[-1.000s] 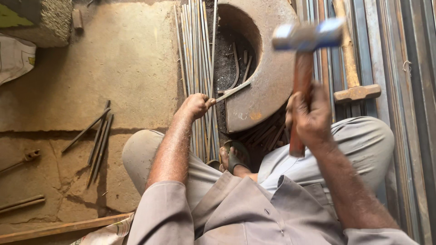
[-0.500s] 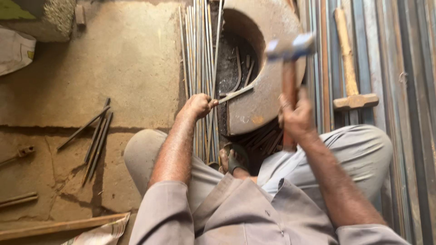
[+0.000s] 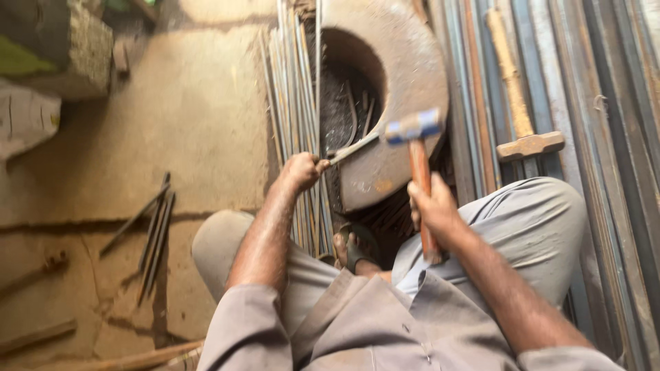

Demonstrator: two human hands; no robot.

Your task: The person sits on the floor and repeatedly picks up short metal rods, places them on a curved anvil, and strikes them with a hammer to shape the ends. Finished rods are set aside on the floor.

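Since the earlier frame the hammer (image 3: 412, 127) has dropped from high to just above the rod's far end. My right hand (image 3: 432, 209) is clenched around its orange handle. My left hand (image 3: 300, 172) is clenched on a thin metal rod (image 3: 352, 148), whose long axis slants far-right across the rusty iron ring (image 3: 412, 75), under the hammer head.

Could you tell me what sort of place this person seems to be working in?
Probably a small metalworking or blacksmith's workshop with an earthen floor. The right hand swings a hammer over a thin rod held by the left hand on a heavy rusted iron ring, beside a bundle of long rods.
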